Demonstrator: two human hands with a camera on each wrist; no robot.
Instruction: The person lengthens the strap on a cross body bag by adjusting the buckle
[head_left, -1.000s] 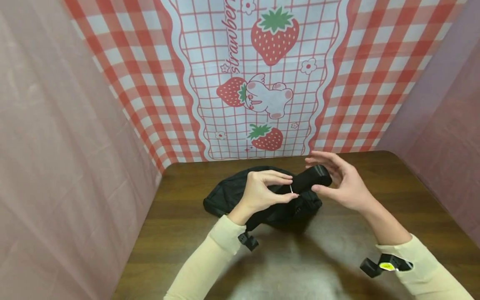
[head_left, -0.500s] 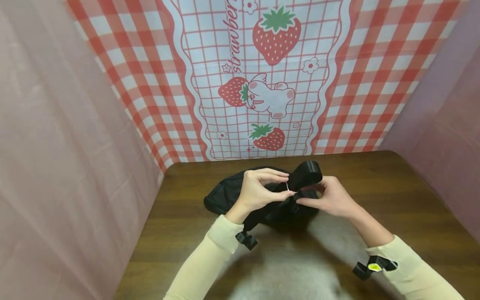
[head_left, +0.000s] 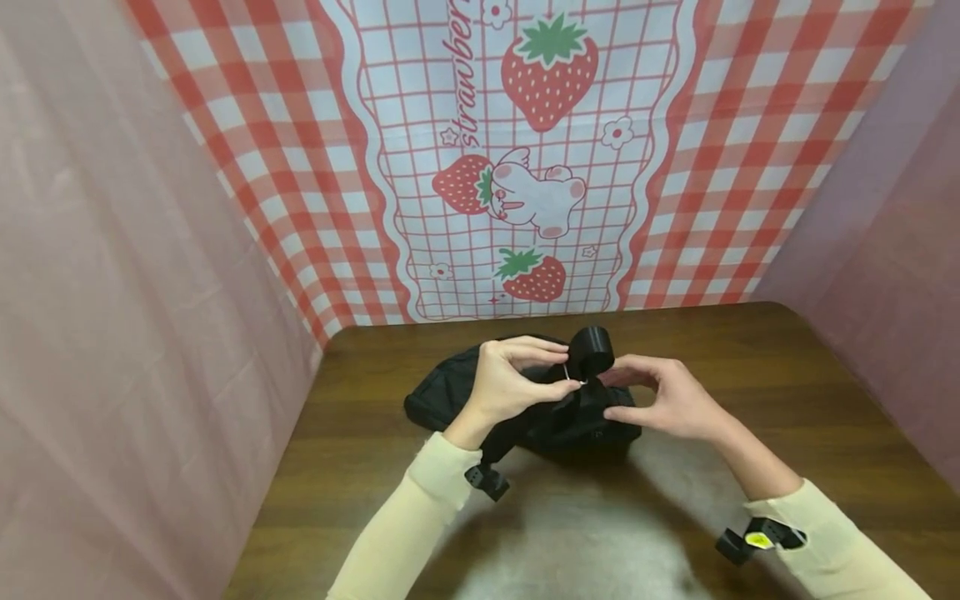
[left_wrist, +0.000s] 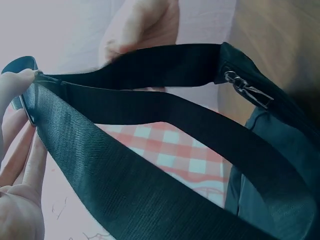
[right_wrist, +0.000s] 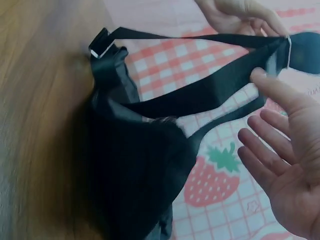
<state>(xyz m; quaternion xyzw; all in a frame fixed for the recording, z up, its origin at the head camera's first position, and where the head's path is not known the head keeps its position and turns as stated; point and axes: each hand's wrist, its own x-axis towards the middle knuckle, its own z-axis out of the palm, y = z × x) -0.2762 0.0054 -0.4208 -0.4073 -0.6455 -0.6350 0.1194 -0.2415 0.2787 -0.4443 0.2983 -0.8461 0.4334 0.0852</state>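
A black bag [head_left: 442, 390] lies on the table, its wide black strap [left_wrist: 110, 160] raised above it. My left hand [head_left: 512, 382] pinches the thin metal slider [right_wrist: 289, 52] on the strap between thumb and fingers. Past the slider, a short loop of strap [head_left: 591, 348] sticks up. On the other side, my right hand [head_left: 671, 398] is spread beside the strap with fingers relaxed; its thumb overlaps the strap in the right wrist view. A metal zipper pull [left_wrist: 255, 92] shows at the bag's end in the left wrist view.
The brown wooden table [head_left: 600, 533] extends around the bag. Behind it hangs a red-and-white checked cloth [head_left: 735, 208] with strawberries, and pink curtains [head_left: 150, 292] flank both sides. Another metal buckle [right_wrist: 100, 46] sits at the bag's strap end. Small cameras [head_left: 487, 481] are worn on the wrists.
My right hand has come in from the loop's end to lower beside the strap, then opened slightly. The loop beyond the slider has become shorter, and my left hand has shifted slightly left.
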